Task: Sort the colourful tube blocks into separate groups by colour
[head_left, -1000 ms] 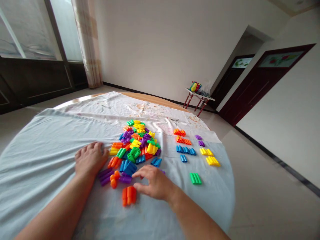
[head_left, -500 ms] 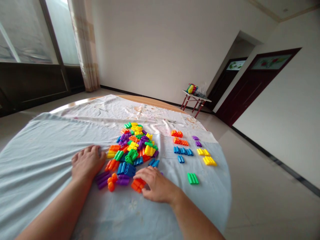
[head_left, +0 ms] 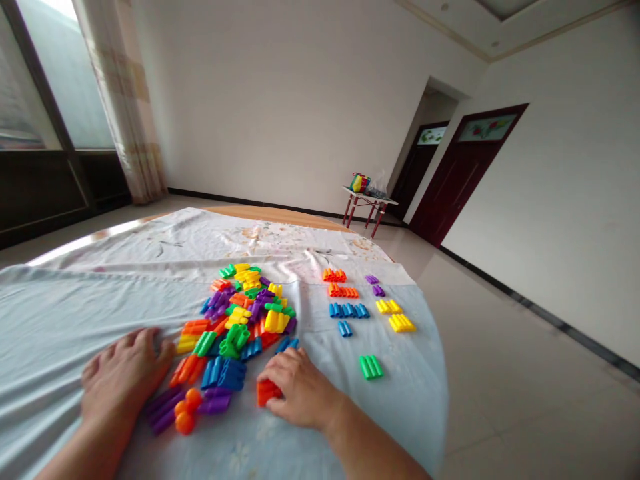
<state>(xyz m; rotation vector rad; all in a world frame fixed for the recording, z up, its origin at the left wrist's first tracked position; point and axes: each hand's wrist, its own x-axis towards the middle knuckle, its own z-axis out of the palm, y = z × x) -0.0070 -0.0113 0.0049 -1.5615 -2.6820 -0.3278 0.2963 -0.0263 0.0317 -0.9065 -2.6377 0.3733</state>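
My right hand (head_left: pixel 301 387) has its thumb and fingers closed around an orange toy block (head_left: pixel 267 392) of joined tubes, at the near right of a mixed pile. My left hand (head_left: pixel 125 370) lies on the pale blue cloth with fingers stretched out, left of the pile and holding nothing. Between the hands are a blue tube block (head_left: pixel 224 373), a purple block (head_left: pixel 215 402) and an orange piece with round knobs (head_left: pixel 185 411). Just beyond my right fingers lies another blue block (head_left: pixel 287 344), partly hidden.
Right of the pile, blocks lie sorted by colour: orange (head_left: pixel 343 291), blue (head_left: pixel 349 311), purple (head_left: pixel 379 291), yellow (head_left: pixel 402 323) and green (head_left: pixel 371 367). The round table's cloth (head_left: pixel 415 407) has folds. A small side table (head_left: pixel 370 197) with bags stands by the far wall.
My right hand has drawn the orange block away from the purple one, to the right. The head view has turned, shifting the scene left and down. My left hand stays beside the pile.
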